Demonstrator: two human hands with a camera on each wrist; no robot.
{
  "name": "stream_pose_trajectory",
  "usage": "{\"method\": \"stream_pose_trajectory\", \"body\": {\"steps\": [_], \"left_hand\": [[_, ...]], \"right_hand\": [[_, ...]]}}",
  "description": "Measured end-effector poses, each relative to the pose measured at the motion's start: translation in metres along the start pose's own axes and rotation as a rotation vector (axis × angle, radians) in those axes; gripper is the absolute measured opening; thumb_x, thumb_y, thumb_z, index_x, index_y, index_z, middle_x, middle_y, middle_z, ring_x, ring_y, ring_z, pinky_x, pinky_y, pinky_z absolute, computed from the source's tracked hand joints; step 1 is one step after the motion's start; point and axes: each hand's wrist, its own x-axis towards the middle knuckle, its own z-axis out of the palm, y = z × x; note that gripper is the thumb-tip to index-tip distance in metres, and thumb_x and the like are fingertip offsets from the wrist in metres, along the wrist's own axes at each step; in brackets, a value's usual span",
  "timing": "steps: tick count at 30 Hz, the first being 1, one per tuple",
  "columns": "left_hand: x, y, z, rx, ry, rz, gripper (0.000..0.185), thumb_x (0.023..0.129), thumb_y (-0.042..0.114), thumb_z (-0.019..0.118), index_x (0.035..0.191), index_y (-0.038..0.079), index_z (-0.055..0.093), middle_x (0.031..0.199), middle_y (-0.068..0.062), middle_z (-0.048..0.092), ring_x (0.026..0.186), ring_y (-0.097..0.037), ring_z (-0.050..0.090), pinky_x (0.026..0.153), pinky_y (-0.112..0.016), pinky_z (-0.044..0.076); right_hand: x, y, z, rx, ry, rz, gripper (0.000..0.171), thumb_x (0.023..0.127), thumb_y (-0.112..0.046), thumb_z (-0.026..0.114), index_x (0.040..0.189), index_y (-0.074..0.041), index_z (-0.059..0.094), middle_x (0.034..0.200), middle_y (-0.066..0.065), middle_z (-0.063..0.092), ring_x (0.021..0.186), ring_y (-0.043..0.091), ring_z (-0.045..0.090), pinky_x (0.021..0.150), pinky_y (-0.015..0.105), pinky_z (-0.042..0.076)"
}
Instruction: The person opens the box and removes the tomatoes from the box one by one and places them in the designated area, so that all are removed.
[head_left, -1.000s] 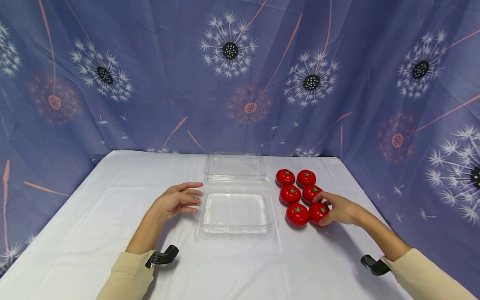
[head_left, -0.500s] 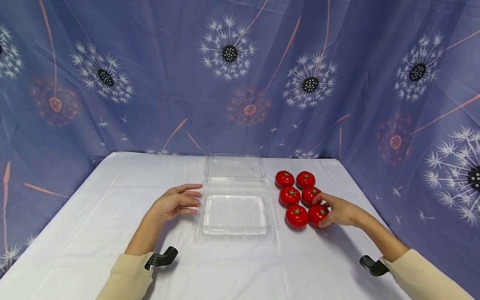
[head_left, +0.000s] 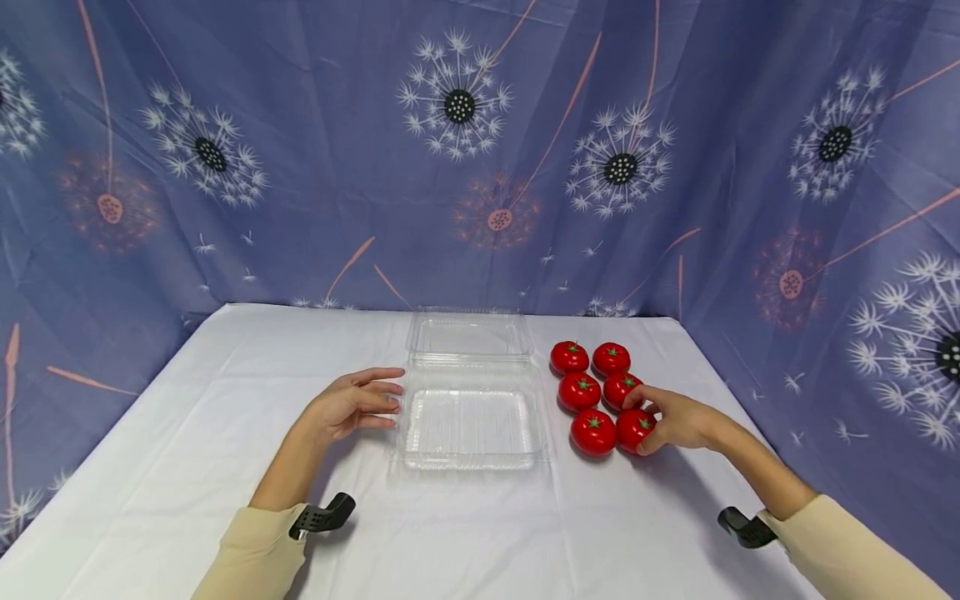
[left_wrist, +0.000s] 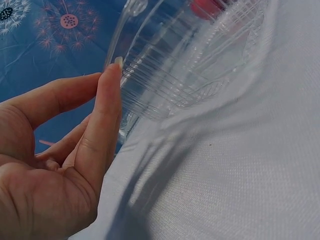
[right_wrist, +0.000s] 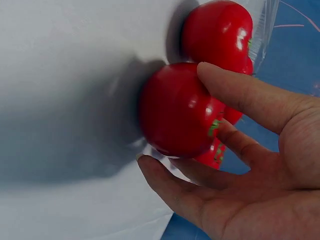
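Head view: the right hand (head_left: pixel 675 421) curls thumb and fingers around the nearest tomato (head_left: pixel 633 427), front right of the cluster on the table (head_left: pixel 150 467). The clear tray (head_left: pixel 471 423) lies leftward; the left hand (head_left: pixel 348 404), fingers straight, touches its rim.

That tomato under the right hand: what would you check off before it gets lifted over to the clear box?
1. Grip on the tomato: the right hand has thumb and fingers curled round it, as the right wrist view confirms. Ok.
2. Tomato free to lift: it sits close against the nearest neighbour tomato; whether they touch, cannot tell.
3. Clear box open: its lid lies folded back behind it. Ok.
4. Room inside the box: nothing shows in its tray. Ok.
5. Box steadied: the left hand has straight fingers at its left rim; firm contact, cannot tell.
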Motion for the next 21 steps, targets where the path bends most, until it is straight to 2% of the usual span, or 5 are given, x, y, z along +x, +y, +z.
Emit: {"method": "stream_pose_trajectory", "body": {"steps": [5,8,13,18,21], "left_hand": [[-0.001,0.000,-0.001,-0.003,-0.002,-0.002,0.067,0.090,-0.008,0.062,0.152,-0.005,0.038,0.122,-0.012,0.064,0.093,-0.017,0.071,0.077,-0.034,0.064],[-0.001,0.000,-0.001,-0.006,-0.004,-0.005,0.066,0.091,-0.007,0.062,0.152,-0.005,0.038,0.120,-0.011,0.064,0.095,-0.017,0.070,0.078,-0.034,0.064],[-0.001,0.001,-0.001,-0.005,-0.011,-0.006,0.066,0.091,-0.007,0.061,0.153,-0.005,0.036,0.121,-0.012,0.063,0.094,-0.017,0.070,0.078,-0.033,0.064],[-0.002,0.001,0.000,-0.003,-0.011,-0.012,0.065,0.092,-0.007,0.060,0.153,-0.005,0.036,0.123,-0.014,0.062,0.095,-0.017,0.070,0.078,-0.034,0.064],[-0.004,0.001,0.000,-0.011,-0.016,-0.017,0.063,0.094,-0.005,0.058,0.153,-0.006,0.036,0.121,-0.012,0.063,0.096,-0.019,0.070,0.080,-0.035,0.064]], "right_hand": [[0.001,-0.008,-0.009,-0.030,0.005,0.007,0.060,0.078,-0.011,0.082,0.130,-0.003,0.053,0.136,0.029,0.050,0.124,0.049,0.049,0.091,0.051,0.058],[0.002,-0.017,-0.013,-0.079,0.037,0.010,0.056,0.085,-0.023,0.080,0.131,-0.003,0.056,0.131,0.027,0.056,0.116,0.043,0.057,0.086,0.049,0.059],[0.011,-0.034,-0.011,-0.141,0.168,0.022,0.059,0.089,-0.036,0.076,0.134,-0.003,0.057,0.122,0.026,0.063,0.104,0.037,0.064,0.079,0.045,0.060],[0.027,-0.052,-0.001,-0.156,0.299,-0.001,0.061,0.090,-0.033,0.073,0.140,-0.003,0.054,0.130,0.029,0.060,0.111,0.043,0.062,0.085,0.054,0.061],[0.037,-0.061,0.008,-0.159,0.364,-0.034,0.059,0.091,-0.030,0.072,0.140,-0.003,0.055,0.129,0.028,0.062,0.111,0.042,0.062,0.089,0.057,0.059]]}}
